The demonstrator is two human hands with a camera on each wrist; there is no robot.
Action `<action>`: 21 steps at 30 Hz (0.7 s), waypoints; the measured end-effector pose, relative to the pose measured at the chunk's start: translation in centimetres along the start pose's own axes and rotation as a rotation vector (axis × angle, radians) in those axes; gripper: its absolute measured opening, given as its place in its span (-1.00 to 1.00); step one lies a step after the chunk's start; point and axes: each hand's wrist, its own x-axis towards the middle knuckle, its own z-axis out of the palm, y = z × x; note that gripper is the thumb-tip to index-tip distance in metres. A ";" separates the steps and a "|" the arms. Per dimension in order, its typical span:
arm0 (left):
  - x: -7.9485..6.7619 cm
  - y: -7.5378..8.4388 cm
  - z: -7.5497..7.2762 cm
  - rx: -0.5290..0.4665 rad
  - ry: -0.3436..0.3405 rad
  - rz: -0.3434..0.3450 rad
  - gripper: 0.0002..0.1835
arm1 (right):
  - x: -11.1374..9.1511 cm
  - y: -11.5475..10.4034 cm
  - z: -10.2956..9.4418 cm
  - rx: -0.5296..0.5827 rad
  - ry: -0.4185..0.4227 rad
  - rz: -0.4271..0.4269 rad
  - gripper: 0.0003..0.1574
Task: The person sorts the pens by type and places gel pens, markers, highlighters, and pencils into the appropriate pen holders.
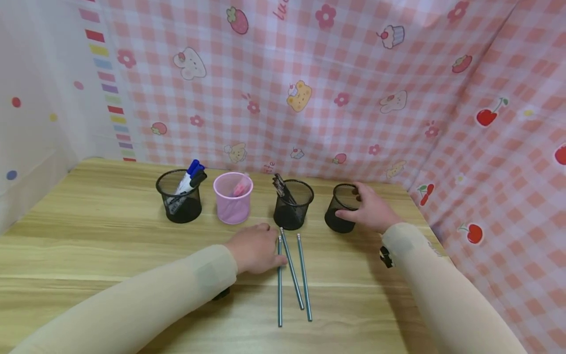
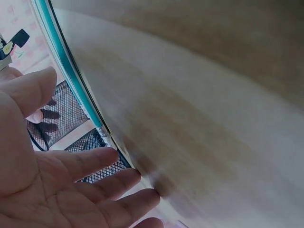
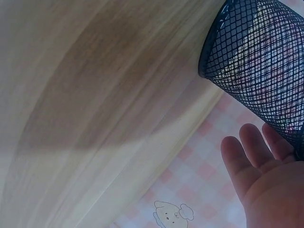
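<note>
Three teal pencils lie on the table: a left pencil (image 1: 280, 290), a middle pencil (image 1: 292, 270) and a right pencil (image 1: 304, 278). My left hand (image 1: 256, 248) is beside the left pencil, thumb tip overlapping it in the head view. In the left wrist view its fingers (image 2: 114, 183) extend to the tabletop, thumb apart, nothing between them. My right hand (image 1: 376, 209) holds a black mesh pen cup (image 1: 339, 223), thumb at the front and fingers round the far rim. In the right wrist view the fingers lie against the mesh; the thumb is hidden.
Left of the held cup stand a black mesh cup (image 1: 289, 219) with dark pens, a pink cup (image 1: 233, 209) with a pink item, and another black cup (image 1: 185, 211) with blue- and black-capped markers. A checked cloth (image 1: 265, 64) hangs behind the table (image 1: 110, 236).
</note>
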 end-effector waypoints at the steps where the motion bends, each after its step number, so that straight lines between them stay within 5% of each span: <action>1: 0.1 0.0 0.0 0.007 -0.002 -0.006 -0.13 | 0.0 -0.1 0.0 0.003 -0.002 0.000 0.39; 12: 0.5 0.4 0.0 0.085 -0.010 -0.032 -0.09 | -0.2 -0.3 0.1 0.018 0.004 -0.011 0.30; 21: 0.5 0.4 -0.4 0.115 -0.035 -0.017 -0.29 | -0.3 -0.2 0.0 0.017 0.000 -0.005 0.32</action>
